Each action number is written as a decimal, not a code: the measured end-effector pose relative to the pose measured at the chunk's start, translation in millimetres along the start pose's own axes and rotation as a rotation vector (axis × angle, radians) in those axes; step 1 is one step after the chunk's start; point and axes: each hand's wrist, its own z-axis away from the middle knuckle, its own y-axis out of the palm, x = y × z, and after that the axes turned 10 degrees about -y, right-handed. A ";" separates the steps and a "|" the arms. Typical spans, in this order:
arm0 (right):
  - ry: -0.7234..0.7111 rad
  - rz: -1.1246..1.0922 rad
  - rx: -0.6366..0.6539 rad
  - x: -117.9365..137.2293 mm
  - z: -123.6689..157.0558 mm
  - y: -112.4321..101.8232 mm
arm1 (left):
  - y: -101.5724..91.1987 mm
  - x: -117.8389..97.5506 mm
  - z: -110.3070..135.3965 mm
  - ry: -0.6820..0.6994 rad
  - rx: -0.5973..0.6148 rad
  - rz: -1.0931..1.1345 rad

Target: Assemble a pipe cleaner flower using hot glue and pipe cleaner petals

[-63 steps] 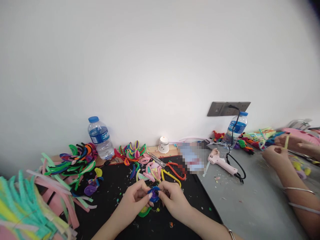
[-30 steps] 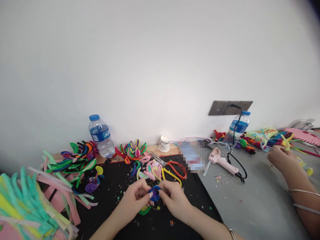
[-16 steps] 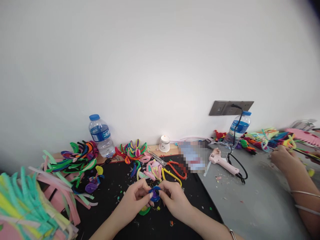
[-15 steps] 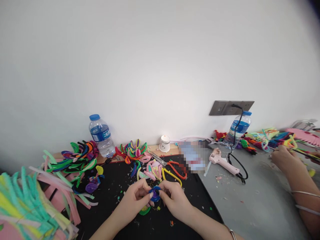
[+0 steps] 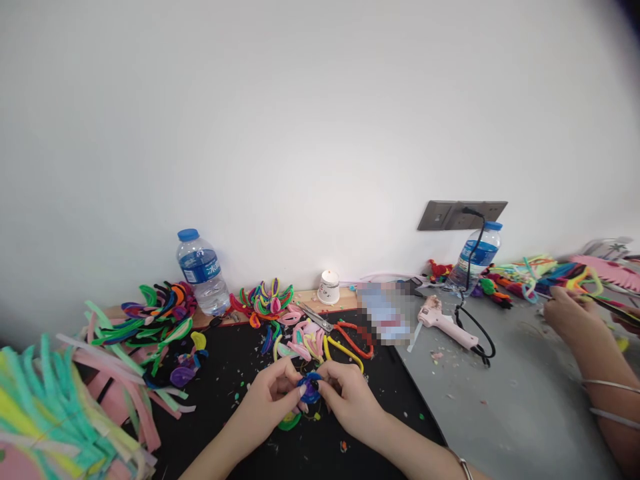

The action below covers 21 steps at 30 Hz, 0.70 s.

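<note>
Between my two hands, over the black mat (image 5: 220, 427), is a small blue and purple coil of pipe cleaner (image 5: 311, 390) with a dark spot on its face. My left hand (image 5: 275, 393) pinches its left edge with thumb and fingers. From the other side, my right hand (image 5: 345, 395) grips its right edge, thumb at the dark spot. A green coiled piece (image 5: 290, 421) lies just under my left fingers. Beyond my hands are pink and pastel pipe cleaner loops (image 5: 306, 340) and scissors (image 5: 320, 319) with red and yellow handles.
A pink glue gun (image 5: 447, 327) lies right on the grey table (image 5: 480, 400), its cord near a water bottle (image 5: 475, 257). Another bottle (image 5: 200, 273), a paper cup (image 5: 329, 288) and pipe cleaner bundles (image 5: 45, 400) stand around. At right, another person's hand (image 5: 570, 313) works with pipe cleaners.
My hands and the blue and purple coil stay almost in place. The other person's hands at the right have shifted slightly.
</note>
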 end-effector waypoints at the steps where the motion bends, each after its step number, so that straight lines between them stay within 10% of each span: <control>1: 0.000 0.000 0.000 -0.2 -0.2 0.0 | -0.2 0.1 0.1 0.001 0.001 -0.002; 21: -0.003 -0.005 0.003 1.5 0.0 -0.1 | 0.8 -2.8 1.1 -0.003 0.012 -0.005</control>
